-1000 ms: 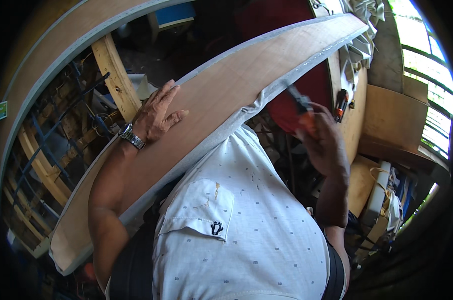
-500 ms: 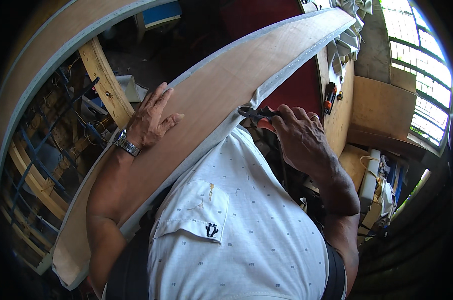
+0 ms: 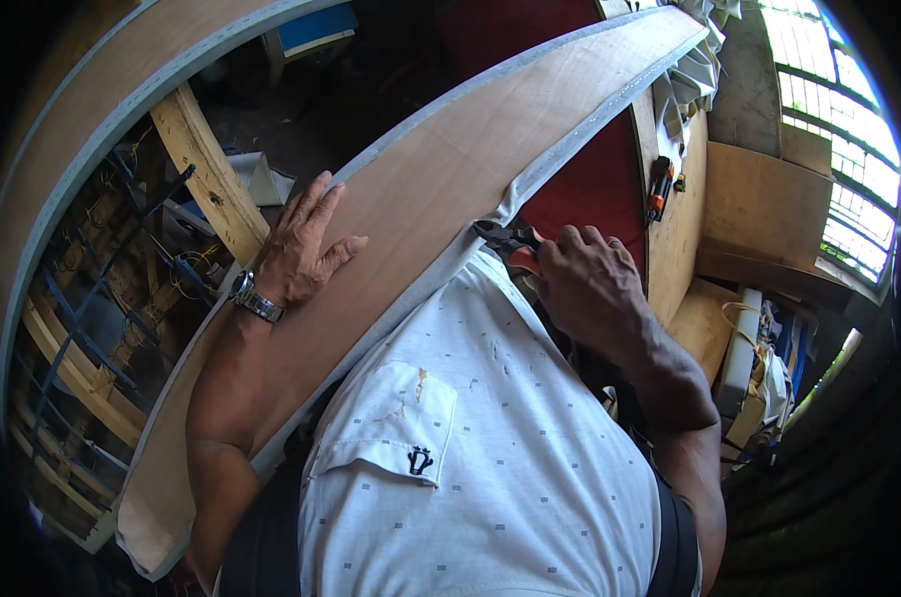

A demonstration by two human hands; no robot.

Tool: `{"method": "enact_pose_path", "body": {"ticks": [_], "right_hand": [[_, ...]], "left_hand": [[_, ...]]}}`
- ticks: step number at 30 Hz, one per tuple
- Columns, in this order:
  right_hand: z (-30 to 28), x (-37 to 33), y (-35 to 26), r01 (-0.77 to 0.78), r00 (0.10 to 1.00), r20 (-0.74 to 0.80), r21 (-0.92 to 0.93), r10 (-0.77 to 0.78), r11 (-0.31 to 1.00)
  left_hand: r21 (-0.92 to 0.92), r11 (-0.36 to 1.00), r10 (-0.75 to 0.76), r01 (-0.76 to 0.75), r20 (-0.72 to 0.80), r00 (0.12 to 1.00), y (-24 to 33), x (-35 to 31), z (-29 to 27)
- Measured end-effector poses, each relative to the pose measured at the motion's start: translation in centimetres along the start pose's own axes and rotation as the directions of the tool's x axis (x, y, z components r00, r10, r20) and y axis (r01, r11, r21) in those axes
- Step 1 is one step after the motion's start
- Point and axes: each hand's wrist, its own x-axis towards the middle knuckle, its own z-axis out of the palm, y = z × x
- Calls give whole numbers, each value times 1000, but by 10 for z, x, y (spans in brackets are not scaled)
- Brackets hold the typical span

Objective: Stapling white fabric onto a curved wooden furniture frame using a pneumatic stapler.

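Right now the board (image 3: 420,214) lies slantwise across the person's chest, the left hand (image 3: 301,249) spread flat and open on its face, the right hand (image 3: 590,284) closed round an orange-handled tool (image 3: 510,247) at its near edge. With only a flat palm steadying it, the board could slide or the tool skid off toward the shirt (image 3: 470,448). A second board (image 3: 122,90), a wood post (image 3: 206,169) and a cluttered bench (image 3: 689,209) crowd in close

Shirt (image 3: 490,478): white, short-sleeved, fine pattern of small grey dashes; chest pocket (image 3: 396,418) with dark embroidered emblem and small yellowish stains. Watch (image 3: 254,301): silver metal bracelet, left wrist. Forearms bare.
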Motion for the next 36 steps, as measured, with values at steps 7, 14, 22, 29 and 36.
{"method": "enact_pose_path", "body": {"ticks": [7,14,22,29,36], "right_hand": [[119,-4,86,-196,968,218,966,-125,169],[135,33,298,596,671,-163,699,723,-396],[262,117,294,324,795,272,566,543,-758],[271,166,302,189,835,385,471,394,-862],[335,163,507,53,562,220,952,798,-301]], "left_hand": [[-4,1000,22,-22,13,1000,14,32,-6],[-43,999,18,-15,50,999,137,174,52],[262,949,-203,175,86,975,245,172,49],[407,896,-27,175,-344,938,207,143,76],[175,891,-336,418,-362,869,171,162,-3]]}}
